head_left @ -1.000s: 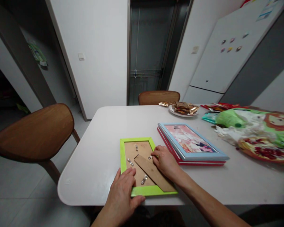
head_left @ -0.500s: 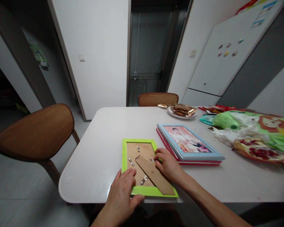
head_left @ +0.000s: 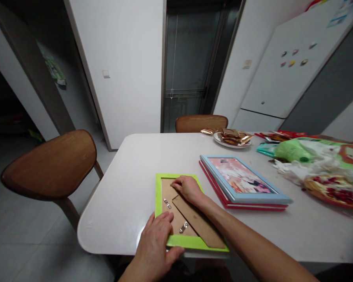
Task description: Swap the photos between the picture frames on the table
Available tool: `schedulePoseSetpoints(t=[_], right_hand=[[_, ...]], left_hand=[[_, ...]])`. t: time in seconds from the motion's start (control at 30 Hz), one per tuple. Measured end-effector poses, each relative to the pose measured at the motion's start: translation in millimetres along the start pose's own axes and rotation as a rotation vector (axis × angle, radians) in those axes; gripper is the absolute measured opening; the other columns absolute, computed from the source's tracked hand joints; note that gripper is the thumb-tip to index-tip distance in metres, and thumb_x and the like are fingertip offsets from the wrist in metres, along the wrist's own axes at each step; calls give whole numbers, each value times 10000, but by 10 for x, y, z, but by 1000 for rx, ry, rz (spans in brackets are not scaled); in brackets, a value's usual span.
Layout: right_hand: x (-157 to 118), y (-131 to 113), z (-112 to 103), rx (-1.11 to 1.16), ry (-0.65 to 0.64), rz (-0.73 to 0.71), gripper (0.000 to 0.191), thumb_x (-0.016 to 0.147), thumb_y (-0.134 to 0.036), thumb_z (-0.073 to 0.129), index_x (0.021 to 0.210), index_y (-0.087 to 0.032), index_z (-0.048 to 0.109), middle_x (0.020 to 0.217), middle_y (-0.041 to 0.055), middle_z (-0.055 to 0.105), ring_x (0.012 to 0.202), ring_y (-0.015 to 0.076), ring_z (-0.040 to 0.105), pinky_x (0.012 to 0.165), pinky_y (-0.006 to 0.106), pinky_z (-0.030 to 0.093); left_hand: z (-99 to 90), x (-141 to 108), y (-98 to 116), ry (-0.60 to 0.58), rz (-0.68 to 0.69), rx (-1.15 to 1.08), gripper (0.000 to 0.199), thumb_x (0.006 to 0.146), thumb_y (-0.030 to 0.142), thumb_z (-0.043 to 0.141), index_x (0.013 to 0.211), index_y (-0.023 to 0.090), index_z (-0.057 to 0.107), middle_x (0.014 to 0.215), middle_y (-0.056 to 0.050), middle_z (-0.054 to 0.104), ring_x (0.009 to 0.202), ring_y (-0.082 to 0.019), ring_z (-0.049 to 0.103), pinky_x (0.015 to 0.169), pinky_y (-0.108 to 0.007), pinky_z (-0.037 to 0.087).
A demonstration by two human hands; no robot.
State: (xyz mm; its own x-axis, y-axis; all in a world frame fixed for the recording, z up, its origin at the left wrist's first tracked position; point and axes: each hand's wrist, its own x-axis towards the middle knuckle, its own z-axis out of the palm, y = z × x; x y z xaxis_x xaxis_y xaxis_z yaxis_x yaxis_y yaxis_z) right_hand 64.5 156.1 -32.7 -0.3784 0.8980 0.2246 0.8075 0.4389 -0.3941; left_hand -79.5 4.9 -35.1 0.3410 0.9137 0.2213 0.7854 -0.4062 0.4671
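A lime-green picture frame (head_left: pixel 159 196) lies on the table, its brown backing board (head_left: pixel 164 192) facing up. A hinged stand leg (head_left: pixel 198 223) slants across the board. My left hand (head_left: pixel 157 244) grips the frame's near left corner, fingers over the left rail and thumb along the front edge. My right hand (head_left: pixel 190 190) reaches across the stand leg, its fingertips pinched at the metal clip near the top of the board, which they cover. Two other metal clips show, the left clip (head_left: pixel 167 203) and the lower clip (head_left: pixel 184 227); my right hand and forearm hide the right side.
Right of the frame, a blue picture frame (head_left: pixel 238 197) tops a stack with red-edged ones. Farther back are a plate (head_left: pixel 238 146) of gold-wrapped packets, a green bag (head_left: pixel 294 149) and cut fruit (head_left: pixel 335 192). A wooden chair (head_left: pixel 53 164) stands at the left.
My right hand has moved from the clip on the board's right side up and left to the top clip. My left hand stays at the corner; the view has shifted slightly.
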Motion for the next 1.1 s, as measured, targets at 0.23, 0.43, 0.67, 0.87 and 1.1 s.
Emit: schedulePoseSetpoints(t=[0.23, 0.43, 0.67, 0.87, 1.1], right_hand=[[202, 45, 70, -90, 17, 238, 178, 714, -288, 521, 716, -157, 641, 731, 73, 653, 649, 154, 556, 563, 239, 332], [257, 39, 90, -106, 45, 290, 177, 706, -212, 492, 799, -135, 621, 792, 89, 644, 681, 161, 549, 554, 242, 320], [47, -147, 8, -45, 25, 144, 202, 747, -238, 458, 814, -153, 628, 787, 66, 641, 708, 147, 550, 615, 233, 351], [-412, -300, -84, 72, -71, -206, 184, 746, -219, 487, 741, -195, 670, 752, 21, 634, 766, 140, 521, 748, 246, 341], [-463, -421, 9, 37, -1, -148, 158, 748, -257, 529, 744, -203, 678, 762, 33, 622, 793, 155, 497, 733, 271, 334]], left_hand=[[-3, 17, 15, -16, -20, -6, 544, 613, 242, 654, 1107, 119, 463, 1170, -133, 527, 1127, -254, 432, 987, -498, 269], [-32, 13, 61, -25, -36, -6, 556, 608, 232, 650, 1116, 112, 459, 1164, -142, 532, 1115, -257, 444, 979, -505, 273], [-2, -27, 34, 53, -31, -30, 542, 608, 256, 656, 1105, 156, 466, 1142, -103, 553, 1093, -238, 466, 972, -489, 289], [28, -65, 17, 55, -18, -32, 548, 609, 274, 664, 1104, 146, 467, 1142, -116, 548, 1107, -237, 452, 981, -479, 278], [15, -53, 4, 43, -6, -32, 552, 611, 251, 668, 1114, 161, 458, 1148, -96, 543, 1108, -233, 449, 981, -476, 282]])
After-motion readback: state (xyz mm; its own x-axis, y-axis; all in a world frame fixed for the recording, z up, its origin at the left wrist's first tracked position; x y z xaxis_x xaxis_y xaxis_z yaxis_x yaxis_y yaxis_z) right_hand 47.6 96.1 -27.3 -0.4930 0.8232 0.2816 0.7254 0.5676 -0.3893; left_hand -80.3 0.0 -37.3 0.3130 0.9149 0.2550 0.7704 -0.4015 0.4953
